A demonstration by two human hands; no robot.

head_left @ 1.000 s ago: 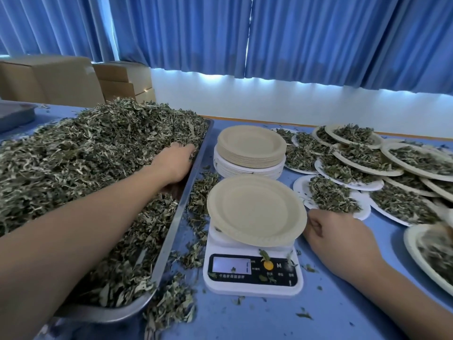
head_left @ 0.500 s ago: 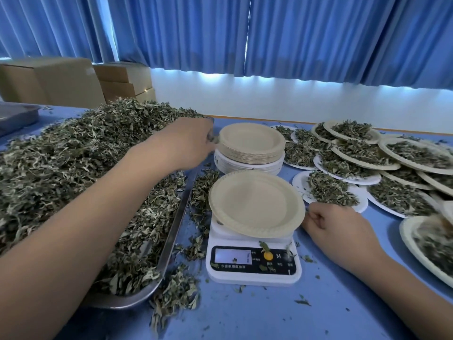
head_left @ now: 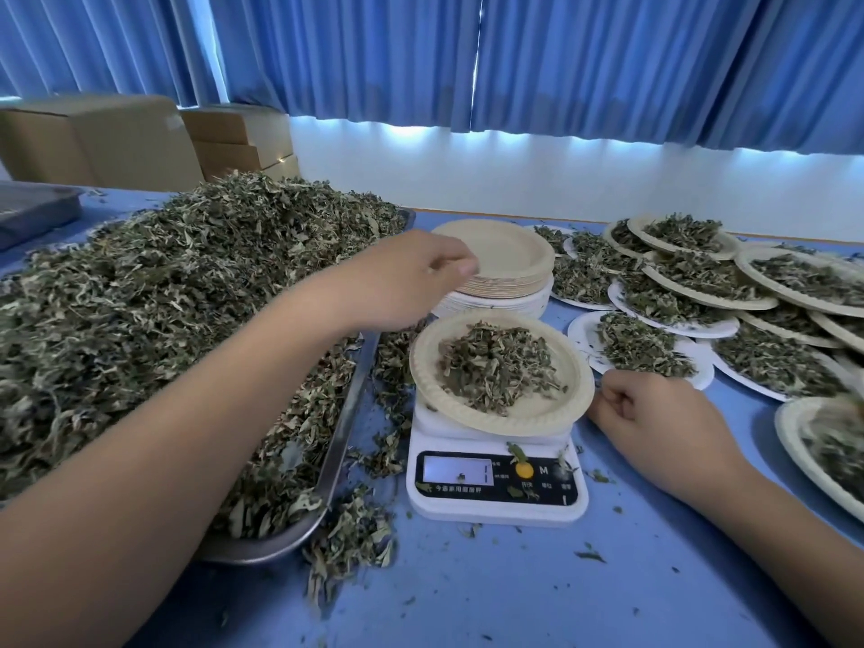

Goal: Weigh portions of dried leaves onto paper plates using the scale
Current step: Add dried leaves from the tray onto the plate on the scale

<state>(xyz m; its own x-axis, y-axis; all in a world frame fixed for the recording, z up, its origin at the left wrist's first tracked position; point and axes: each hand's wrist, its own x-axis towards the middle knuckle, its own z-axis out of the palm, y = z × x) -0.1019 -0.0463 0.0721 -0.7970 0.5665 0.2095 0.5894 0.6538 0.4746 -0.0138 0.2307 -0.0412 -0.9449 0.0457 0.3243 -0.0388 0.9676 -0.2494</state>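
Observation:
A white digital scale stands on the blue table with a beige paper plate on it. A small heap of dried leaves lies in that plate. My left hand hovers just above and left of the plate, fingers loosely curled downward, with nothing visible in it. My right hand rests on the table as a fist, right beside the plate's right rim. A big mound of dried leaves fills a metal tray on the left.
A stack of empty paper plates stands behind the scale. Several filled plates overlap at the right, up to the table's edge. Spilled leaves lie between tray and scale. Cardboard boxes and a grey tray sit at the back left.
My left hand left the leaf mound and moved right above the scale. The plate on the scale was empty and now holds leaves. My right hand stayed beside the plate.

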